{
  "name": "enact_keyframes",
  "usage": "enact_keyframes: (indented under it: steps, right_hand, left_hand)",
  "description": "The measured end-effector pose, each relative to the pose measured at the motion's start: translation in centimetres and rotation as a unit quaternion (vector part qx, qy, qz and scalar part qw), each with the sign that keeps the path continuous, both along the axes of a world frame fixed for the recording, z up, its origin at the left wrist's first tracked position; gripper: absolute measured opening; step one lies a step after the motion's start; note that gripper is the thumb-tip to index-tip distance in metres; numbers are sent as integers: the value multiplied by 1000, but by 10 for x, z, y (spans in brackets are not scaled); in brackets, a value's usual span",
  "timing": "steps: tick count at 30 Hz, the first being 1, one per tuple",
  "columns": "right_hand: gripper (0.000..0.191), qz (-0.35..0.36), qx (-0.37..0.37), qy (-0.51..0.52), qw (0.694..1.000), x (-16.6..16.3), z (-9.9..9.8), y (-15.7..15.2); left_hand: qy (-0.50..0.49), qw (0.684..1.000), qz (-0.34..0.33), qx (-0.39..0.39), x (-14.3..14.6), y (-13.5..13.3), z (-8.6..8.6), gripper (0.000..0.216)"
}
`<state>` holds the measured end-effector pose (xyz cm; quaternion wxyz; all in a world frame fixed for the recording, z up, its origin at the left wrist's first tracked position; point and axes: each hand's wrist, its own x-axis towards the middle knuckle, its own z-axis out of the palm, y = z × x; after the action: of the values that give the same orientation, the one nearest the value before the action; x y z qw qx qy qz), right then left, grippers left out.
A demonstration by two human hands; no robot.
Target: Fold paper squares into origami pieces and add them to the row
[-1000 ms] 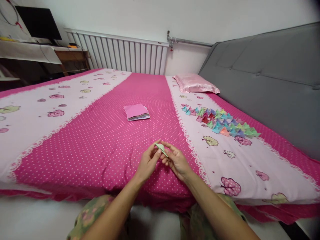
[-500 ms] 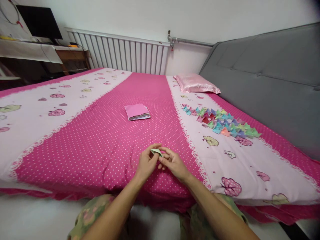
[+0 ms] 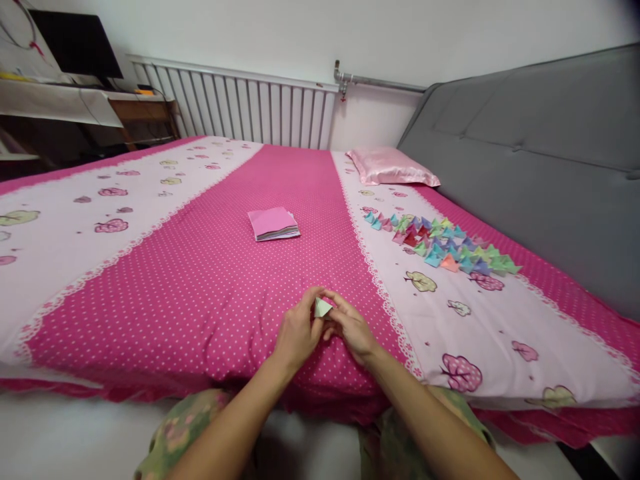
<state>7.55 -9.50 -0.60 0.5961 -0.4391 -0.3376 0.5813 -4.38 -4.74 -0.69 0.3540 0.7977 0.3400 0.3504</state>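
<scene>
Between my two hands is a small piece of pale green folded paper (image 3: 323,307), held above the near part of the bed. My left hand (image 3: 299,328) pinches its left side with thumb and fingers. On its right side, the fingers of my right hand (image 3: 351,328) are closed against it, and they hide part of the folds. Farther off, a stack of paper squares (image 3: 274,223) with a pink sheet on top lies on the bedspread. To the right sits a cluster of folded paper pieces (image 3: 443,245) in several colours, set out in rows.
The bed is covered by a pink and white bedspread (image 3: 165,293). A pink pillow (image 3: 391,167) lies by the grey headboard (image 3: 540,147). Behind the bed run a white radiator (image 3: 240,103) and a pipe. A monitor (image 3: 75,45) stands on the desk at far left.
The folded paper has turned and shifted slightly right, with a pale triangular face now showing. My left hand has moved right and rotated with it; my right fingers have shifted along the paper.
</scene>
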Motion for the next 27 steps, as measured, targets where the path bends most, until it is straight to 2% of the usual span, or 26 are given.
enact_keyframes:
  steps: [5,15,23,27]
  right_hand:
    - [36,-13,-21,41,999,3,0,1]
    - [26,-89,-26,33,995,2,-5,4]
    - [32,-42,-6,101,994,8,-1,1]
    - [35,-16,6,61,998,7,4,-1]
  left_hand:
    - [2,999,-37,19,1,-2,3,34]
    - [66,993,-86,56,1,-4,4,44]
    - [159,978,-69,112,0,-5,9,47]
    - [215,966,-46,136,-1,-9,14,50]
